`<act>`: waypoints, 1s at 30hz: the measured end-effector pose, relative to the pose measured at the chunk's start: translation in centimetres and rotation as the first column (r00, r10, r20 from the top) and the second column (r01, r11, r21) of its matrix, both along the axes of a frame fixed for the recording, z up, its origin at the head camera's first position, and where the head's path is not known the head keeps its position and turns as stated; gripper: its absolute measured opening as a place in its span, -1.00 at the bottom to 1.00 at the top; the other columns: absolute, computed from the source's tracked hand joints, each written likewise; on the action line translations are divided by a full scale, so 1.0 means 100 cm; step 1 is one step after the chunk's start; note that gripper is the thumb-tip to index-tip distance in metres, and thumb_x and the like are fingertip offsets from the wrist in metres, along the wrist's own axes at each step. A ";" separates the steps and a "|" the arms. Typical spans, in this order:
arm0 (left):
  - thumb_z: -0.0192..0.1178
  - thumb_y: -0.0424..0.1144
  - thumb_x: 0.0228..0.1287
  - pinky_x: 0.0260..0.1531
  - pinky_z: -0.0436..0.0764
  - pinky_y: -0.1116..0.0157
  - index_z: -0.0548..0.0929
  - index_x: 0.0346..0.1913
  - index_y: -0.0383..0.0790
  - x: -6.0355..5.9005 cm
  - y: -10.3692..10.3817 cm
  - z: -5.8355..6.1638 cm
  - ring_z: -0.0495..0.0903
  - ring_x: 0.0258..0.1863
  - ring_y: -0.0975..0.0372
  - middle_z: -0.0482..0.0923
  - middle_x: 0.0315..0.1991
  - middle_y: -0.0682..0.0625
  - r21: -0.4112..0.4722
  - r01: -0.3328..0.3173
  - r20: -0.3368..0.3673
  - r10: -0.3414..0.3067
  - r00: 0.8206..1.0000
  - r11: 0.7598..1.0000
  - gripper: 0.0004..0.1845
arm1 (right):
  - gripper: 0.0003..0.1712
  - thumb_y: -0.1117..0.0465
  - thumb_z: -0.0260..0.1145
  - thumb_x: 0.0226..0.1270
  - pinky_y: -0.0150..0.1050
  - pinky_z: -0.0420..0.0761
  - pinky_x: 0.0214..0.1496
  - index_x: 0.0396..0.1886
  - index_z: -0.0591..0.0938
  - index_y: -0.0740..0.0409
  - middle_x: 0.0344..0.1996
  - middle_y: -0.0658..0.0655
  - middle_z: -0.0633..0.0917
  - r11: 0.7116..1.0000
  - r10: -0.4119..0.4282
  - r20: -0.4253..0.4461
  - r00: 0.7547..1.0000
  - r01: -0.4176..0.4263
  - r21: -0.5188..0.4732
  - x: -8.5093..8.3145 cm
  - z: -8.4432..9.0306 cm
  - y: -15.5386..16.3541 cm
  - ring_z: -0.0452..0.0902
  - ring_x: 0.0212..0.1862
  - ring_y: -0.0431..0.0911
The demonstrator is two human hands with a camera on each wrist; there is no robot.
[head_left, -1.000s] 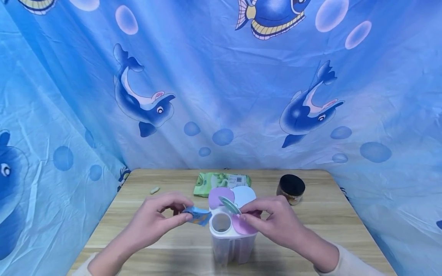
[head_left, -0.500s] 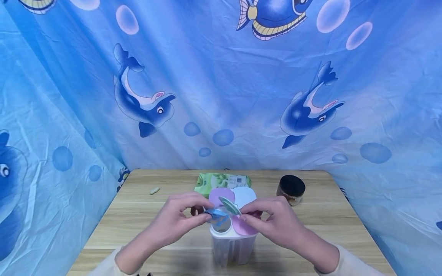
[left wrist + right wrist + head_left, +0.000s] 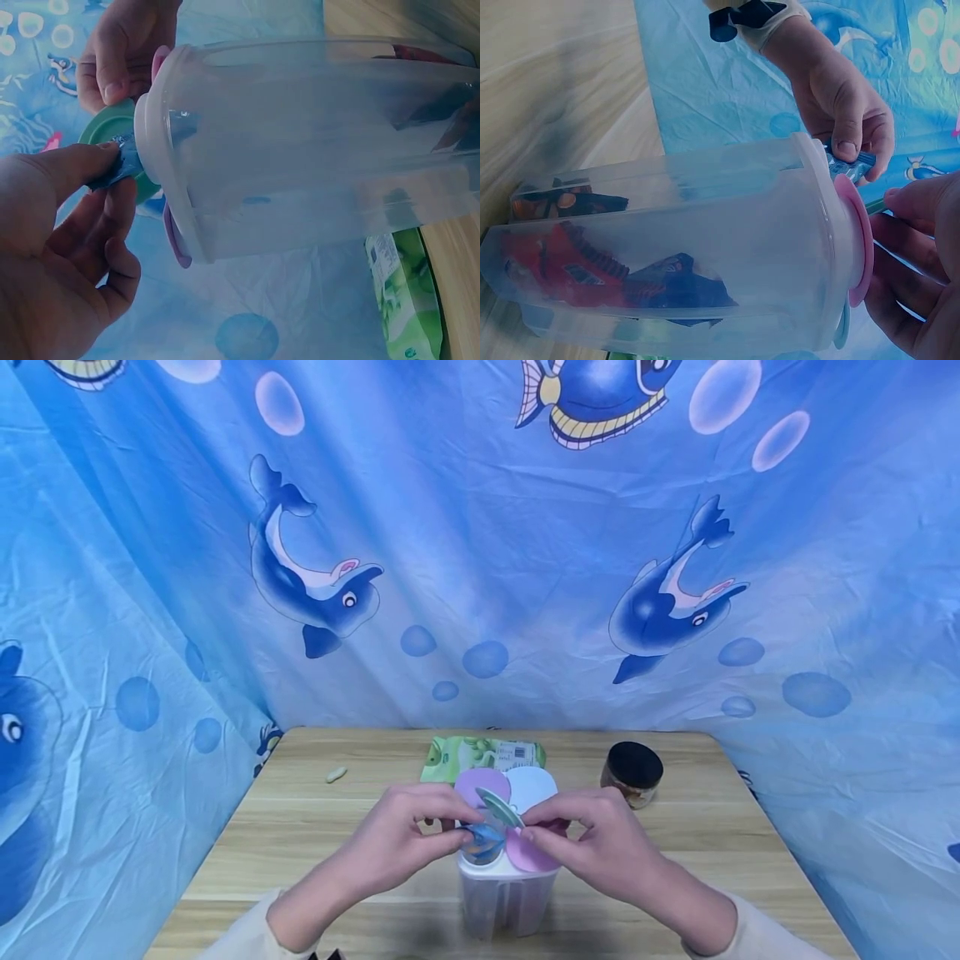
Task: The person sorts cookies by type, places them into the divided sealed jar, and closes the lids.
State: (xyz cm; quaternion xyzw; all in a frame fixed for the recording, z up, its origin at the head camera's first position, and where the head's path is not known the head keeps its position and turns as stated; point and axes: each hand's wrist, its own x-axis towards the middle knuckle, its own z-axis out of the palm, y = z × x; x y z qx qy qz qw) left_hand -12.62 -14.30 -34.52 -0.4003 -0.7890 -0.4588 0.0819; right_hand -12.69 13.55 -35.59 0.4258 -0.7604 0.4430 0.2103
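My left hand (image 3: 416, 835) pinches a small blue packet (image 3: 126, 161) between thumb and fingers, its lower end in the round opening of a tall translucent storage container (image 3: 501, 902). In the left wrist view the packet's tip shows through the container wall just inside the mouth. My right hand (image 3: 600, 839) pinches the raised green lid (image 3: 498, 807) of that opening, holding it tilted up. Two purple-pink lids (image 3: 531, 852) and a pale blue lid (image 3: 531, 787) lie flat over the other openings. Through the wall, a red packet (image 3: 577, 266) and a dark blue one (image 3: 679, 289) show low inside.
Behind the container a green bag (image 3: 480, 756) lies on the wooden table (image 3: 360, 910). A jar with a black lid (image 3: 633, 768) stands at the right rear, and a small pale object (image 3: 336, 774) lies at the left rear. A blue sea-print curtain (image 3: 480, 568) hangs behind.
My left hand has moved right with the blue packet, from beside the container to over its opening, and the packet has gone partly into it. My right hand and the green lid stay put.
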 end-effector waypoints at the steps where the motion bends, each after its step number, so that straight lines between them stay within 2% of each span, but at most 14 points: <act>1: 0.44 -0.36 0.25 -0.46 0.61 0.38 0.83 -0.10 -0.04 0.000 0.000 0.000 0.62 -0.35 0.39 0.76 -0.24 0.18 -0.006 -0.004 0.009 0.004 1.000 1.000 -0.80 | -0.75 0.44 0.53 0.15 -0.51 0.61 -0.37 -0.23 0.82 0.05 -0.44 -0.10 0.78 1.000 0.000 -0.001 1.000 0.000 0.000 0.000 0.000 0.000 0.62 -0.42 -0.36; 6: 0.46 -0.40 0.20 -0.56 0.57 0.41 0.84 -0.14 -0.02 0.001 0.003 0.003 0.60 -0.34 0.41 0.75 -0.23 0.21 -0.057 -0.014 -0.008 0.013 1.000 0.998 -0.77 | -0.76 0.43 0.52 0.16 -0.51 0.61 -0.37 -0.23 0.82 0.04 -0.44 -0.10 0.78 1.000 0.008 -0.001 1.000 -0.008 -0.002 0.000 0.000 0.001 0.61 -0.43 -0.36; 9: 0.45 -0.41 0.19 -0.50 0.59 0.45 0.85 -0.14 -0.02 0.001 0.005 0.005 0.61 -0.30 0.42 0.75 -0.23 0.22 -0.108 -0.012 -0.030 0.009 1.000 0.994 -0.76 | -0.76 0.43 0.53 0.16 -0.51 0.60 -0.37 -0.23 0.82 0.04 -0.44 -0.11 0.78 1.000 0.011 -0.003 1.000 -0.011 -0.003 0.000 0.001 0.001 0.60 -0.43 -0.36; 13: 0.45 -0.38 0.21 -0.31 0.60 0.53 0.85 -0.15 -0.05 0.002 0.011 0.002 0.63 -0.27 0.46 0.76 -0.24 0.22 -0.207 0.003 -0.155 -0.036 0.987 0.978 -0.81 | -0.76 0.43 0.52 0.16 -0.49 0.61 -0.38 -0.23 0.82 0.04 -0.44 -0.11 0.77 1.000 0.010 -0.009 1.000 -0.010 -0.002 0.001 0.000 0.000 0.60 -0.43 -0.36; 16: 0.48 -0.32 0.20 -0.34 0.55 0.57 0.81 -0.19 -0.05 0.002 0.015 -0.003 0.57 -0.36 0.49 0.74 -0.28 0.21 -0.216 -0.015 -0.234 -0.037 0.972 0.976 -0.85 | -0.75 0.44 0.52 0.17 -0.47 0.61 -0.39 -0.23 0.82 0.03 -0.45 -0.11 0.77 1.000 0.009 -0.012 1.000 -0.009 -0.003 0.001 0.000 -0.001 0.59 -0.43 -0.36; 20: 0.52 -0.25 0.15 -0.48 0.47 0.58 0.69 -0.28 -0.01 0.002 0.016 -0.008 0.43 -0.46 0.48 0.59 -0.38 0.19 -0.165 -0.055 -0.213 0.019 0.977 0.985 -0.82 | -0.73 0.46 0.51 0.15 -0.48 0.60 -0.40 -0.23 0.82 0.02 -0.46 -0.13 0.76 1.000 0.002 -0.021 1.000 -0.002 -0.003 0.000 -0.002 -0.001 0.58 -0.44 -0.37; 23: 0.52 -0.21 0.15 -0.48 0.43 0.60 0.66 -0.36 0.01 0.001 0.016 -0.009 0.43 -0.47 0.46 0.51 -0.46 0.23 -0.174 -0.066 -0.216 0.027 0.976 0.983 -0.82 | -0.72 0.46 0.52 0.13 -0.49 0.60 -0.40 -0.24 0.82 0.01 -0.47 -0.14 0.75 1.000 -0.003 -0.029 1.000 0.003 0.001 0.000 -0.002 0.000 0.57 -0.44 -0.38; 27: 0.46 -0.13 0.26 -0.36 0.45 0.58 0.78 -0.36 0.06 0.000 0.016 -0.008 0.50 -0.42 0.48 0.62 -0.45 0.33 -0.258 -0.077 -0.273 0.004 0.962 0.963 -0.93 | -0.73 0.46 0.52 0.14 -0.49 0.60 -0.40 -0.23 0.82 0.03 -0.47 -0.13 0.76 1.000 -0.001 -0.025 1.000 0.001 0.002 -0.001 -0.002 0.000 0.57 -0.44 -0.38; 30: 0.40 -0.08 0.33 -0.29 0.48 0.54 0.81 -0.29 0.07 0.000 0.016 -0.007 0.54 -0.37 0.48 0.68 -0.39 0.34 -0.291 -0.085 -0.293 -0.005 0.956 0.953 -0.93 | -0.74 0.46 0.51 0.15 -0.48 0.60 -0.40 -0.23 0.82 0.04 -0.46 -0.12 0.76 1.000 0.003 -0.018 1.000 -0.003 -0.002 -0.001 -0.002 0.001 0.58 -0.44 -0.37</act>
